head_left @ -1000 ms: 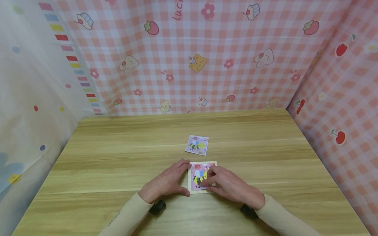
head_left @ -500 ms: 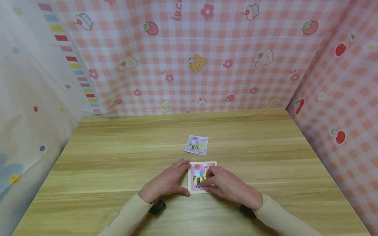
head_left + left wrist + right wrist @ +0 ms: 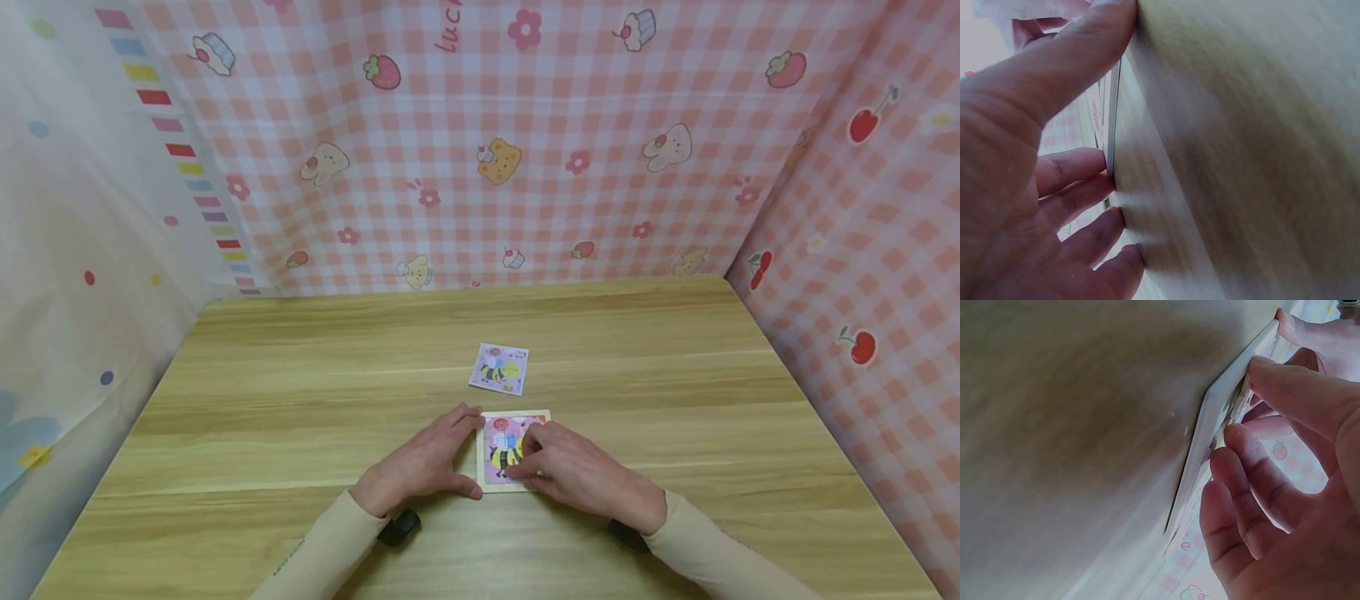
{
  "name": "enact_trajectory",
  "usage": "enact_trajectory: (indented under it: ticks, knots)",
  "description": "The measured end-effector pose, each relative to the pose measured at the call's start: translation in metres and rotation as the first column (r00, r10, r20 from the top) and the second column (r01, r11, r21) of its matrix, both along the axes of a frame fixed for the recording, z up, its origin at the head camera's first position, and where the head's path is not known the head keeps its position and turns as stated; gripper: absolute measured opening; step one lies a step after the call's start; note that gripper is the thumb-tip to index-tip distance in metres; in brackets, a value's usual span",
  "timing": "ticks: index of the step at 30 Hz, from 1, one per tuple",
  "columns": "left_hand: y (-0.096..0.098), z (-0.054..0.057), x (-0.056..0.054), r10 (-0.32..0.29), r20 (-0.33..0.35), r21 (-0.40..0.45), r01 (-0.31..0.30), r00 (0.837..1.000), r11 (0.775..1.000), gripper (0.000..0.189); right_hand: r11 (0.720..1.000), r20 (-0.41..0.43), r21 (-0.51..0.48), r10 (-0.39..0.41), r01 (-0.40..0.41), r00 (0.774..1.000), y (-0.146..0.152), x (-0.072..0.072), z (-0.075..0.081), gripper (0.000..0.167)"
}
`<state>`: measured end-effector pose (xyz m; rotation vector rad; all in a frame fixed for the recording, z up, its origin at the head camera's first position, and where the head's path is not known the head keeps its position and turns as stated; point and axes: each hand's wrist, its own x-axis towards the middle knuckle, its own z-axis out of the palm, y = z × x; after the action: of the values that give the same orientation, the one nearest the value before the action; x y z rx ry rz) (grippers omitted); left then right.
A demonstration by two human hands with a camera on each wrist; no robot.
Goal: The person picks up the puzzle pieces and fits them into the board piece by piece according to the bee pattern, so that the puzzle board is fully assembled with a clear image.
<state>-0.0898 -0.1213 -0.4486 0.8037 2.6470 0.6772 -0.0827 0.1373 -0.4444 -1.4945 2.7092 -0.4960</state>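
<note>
A square jigsaw puzzle board (image 3: 481, 467) with a pale frame and a bee picture lies on the table. My left hand (image 3: 423, 458) rests at its left side, thumb at the near corner and fingertips at the far corner. In the left wrist view the left fingers (image 3: 1085, 194) reach along the board's edge, fairly straight. Over the board's right half, my right hand (image 3: 581, 471) has its thumb and fingers bent together at a puzzle piece near the front edge, mostly hidden by the fingers. The right wrist view shows the right thumb (image 3: 1279, 375) low over the board.
Beyond the board lies a square picture card (image 3: 500, 369) with the same bee design. The wooden table (image 3: 300, 367) meets a pink checked curtain (image 3: 450, 192) at the back, with more curtains at both sides.
The right fingers have settled slightly lower with the puzzle piece, whose edge stood up tilted before and now lies flatter. The left hand and the board stay in place.
</note>
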Motion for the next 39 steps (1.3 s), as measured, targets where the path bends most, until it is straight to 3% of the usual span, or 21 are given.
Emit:
enact_trajectory:
  ticks: [15,19,23,28,34,39]
  knots:
    - [0.0,0.001,0.0,-0.013,-0.002,-0.043,0.013,1.0,0.999,0.094,0.998,0.003,0.065,0.022,-0.022,1.0,0.002,0.0,0.005,0.023]
    - [-0.002,0.002,0.003,-0.069,-0.076,-0.047,0.066,0.995,0.997,0.092,0.997,-0.004,0.067,0.035,-0.035,0.999,0.003,-0.001,0.005,0.022]
    - [-0.004,0.004,0.003,-0.221,-0.189,-0.092,0.207,0.957,0.974,0.077,0.996,-0.008,0.067,0.051,-0.05,0.999,0.004,-0.002,0.006,0.023]
    - [-0.003,0.006,0.004,-0.378,-0.216,-0.136,0.355,0.9,0.925,0.058,0.995,-0.044,0.072,0.071,-0.068,0.996,0.007,0.0,0.006,0.027]
    - [-0.003,0.006,0.004,-0.437,-0.234,-0.151,0.411,0.869,0.899,0.053,0.992,-0.069,0.1,0.087,-0.08,0.994,0.011,0.003,0.007,0.03]
    - [-0.001,0.009,0.004,-0.447,-0.221,-0.173,0.416,0.867,0.893,0.052,0.992,0.012,0.097,0.084,-0.085,0.996,0.017,0.006,0.012,0.028]
